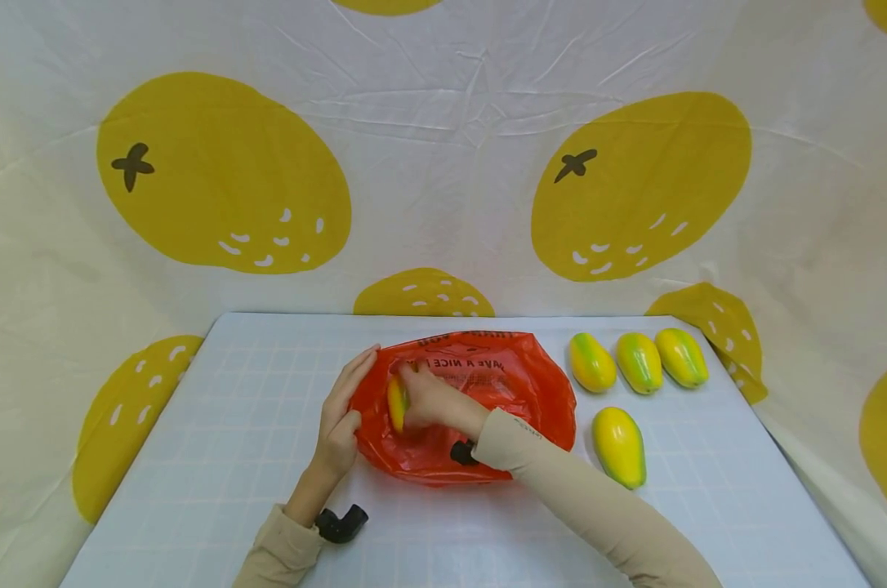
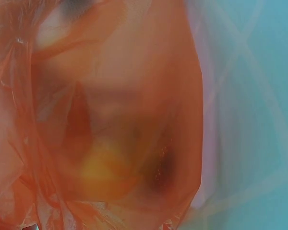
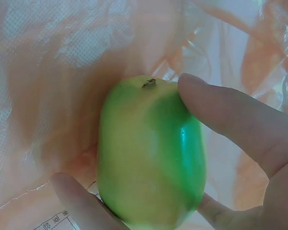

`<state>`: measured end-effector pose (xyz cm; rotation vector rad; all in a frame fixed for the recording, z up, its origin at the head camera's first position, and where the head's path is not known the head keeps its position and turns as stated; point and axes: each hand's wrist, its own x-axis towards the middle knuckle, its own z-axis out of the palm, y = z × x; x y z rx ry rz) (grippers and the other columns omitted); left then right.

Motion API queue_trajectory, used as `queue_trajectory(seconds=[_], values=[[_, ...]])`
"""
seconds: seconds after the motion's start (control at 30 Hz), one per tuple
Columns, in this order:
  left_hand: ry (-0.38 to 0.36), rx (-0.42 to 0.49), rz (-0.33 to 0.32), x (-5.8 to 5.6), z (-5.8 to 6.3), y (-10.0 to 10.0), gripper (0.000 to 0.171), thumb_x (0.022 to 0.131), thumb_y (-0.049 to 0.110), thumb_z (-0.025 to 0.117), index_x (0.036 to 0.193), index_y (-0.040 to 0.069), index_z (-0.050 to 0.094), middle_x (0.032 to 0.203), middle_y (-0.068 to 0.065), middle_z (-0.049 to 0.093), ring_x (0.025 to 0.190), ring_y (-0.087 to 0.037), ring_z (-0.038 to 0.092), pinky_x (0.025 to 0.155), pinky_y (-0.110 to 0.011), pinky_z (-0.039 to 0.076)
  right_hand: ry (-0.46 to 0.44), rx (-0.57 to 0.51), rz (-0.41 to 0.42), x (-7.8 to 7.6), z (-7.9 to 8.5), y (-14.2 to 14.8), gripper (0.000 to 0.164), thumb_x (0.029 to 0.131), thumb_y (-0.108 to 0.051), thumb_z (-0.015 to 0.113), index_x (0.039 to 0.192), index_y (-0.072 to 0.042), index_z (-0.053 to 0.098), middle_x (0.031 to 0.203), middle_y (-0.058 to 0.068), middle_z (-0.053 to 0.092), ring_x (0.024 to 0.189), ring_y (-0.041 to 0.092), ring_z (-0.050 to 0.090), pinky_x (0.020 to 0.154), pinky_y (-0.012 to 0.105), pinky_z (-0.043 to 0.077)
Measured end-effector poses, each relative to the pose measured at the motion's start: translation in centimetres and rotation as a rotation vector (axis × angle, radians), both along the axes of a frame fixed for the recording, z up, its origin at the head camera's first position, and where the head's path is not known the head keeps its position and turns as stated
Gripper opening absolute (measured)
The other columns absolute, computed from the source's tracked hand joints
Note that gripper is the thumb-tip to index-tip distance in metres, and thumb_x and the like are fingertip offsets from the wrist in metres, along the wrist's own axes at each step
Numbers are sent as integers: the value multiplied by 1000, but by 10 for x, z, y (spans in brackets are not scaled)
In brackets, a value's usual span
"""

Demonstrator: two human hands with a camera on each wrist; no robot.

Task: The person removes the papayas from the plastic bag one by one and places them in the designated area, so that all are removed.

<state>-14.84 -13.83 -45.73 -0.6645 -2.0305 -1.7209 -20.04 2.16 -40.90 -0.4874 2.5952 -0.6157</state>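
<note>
A red plastic bag (image 1: 546,392) with printed lettering lies spread on the table, its mouth facing up. My left hand (image 1: 336,429) holds the bag's left rim, its fingers lying along the edge and the thumb at the near side. Inside the bag mouth, my right hand (image 1: 432,402) grips a yellow and green papaya (image 1: 397,403). The right wrist view shows that papaya (image 3: 151,153) with its dark stem end up, between the thumb (image 3: 230,110) and fingers. In the left wrist view, the bag film (image 2: 149,62) covers most of the picture, with a blurred yellow shape behind it.
Three more papayas (image 1: 639,362) lie in a row at the back right of the table (image 1: 223,425). Another papaya (image 1: 620,447) rests nearer, just right of the bag. Behind the table hangs a pale cloth (image 1: 443,180) printed with large yellow fruit.
</note>
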Motion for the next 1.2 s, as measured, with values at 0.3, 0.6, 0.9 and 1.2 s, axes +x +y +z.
queue_trajectory(seconds=[0.3,0.6,0.9,1.2], values=[[-12,-8,3,0,1,0,83,69,-8,32,149,9,45,154,-6,41,142,-25,34,117,-28,26,-39,14,-24,1,0,-1,91,73,-21,86,149,-21,36,131,14,41,95,23,53,80,37,57],[2,-3,0,0,1,-1,83,69,-8,31,149,7,45,153,-7,41,142,-26,34,117,-29,26,-53,12,-7,-1,8,2,94,73,-21,87,151,-19,36,141,17,39,96,24,55,82,40,57],[12,0,-2,-1,-2,-2,83,68,-9,30,148,5,45,153,-9,41,142,-26,35,117,-28,26,-19,-2,41,6,24,11,94,71,-24,87,151,-19,37,134,12,44,97,21,54,80,35,56],[-8,0,-7,0,-2,-1,82,70,-10,31,149,7,44,154,-5,40,142,-24,34,114,-27,31,17,-64,90,19,48,24,90,71,-22,88,147,-22,40,129,9,44,98,19,54,75,32,57]])
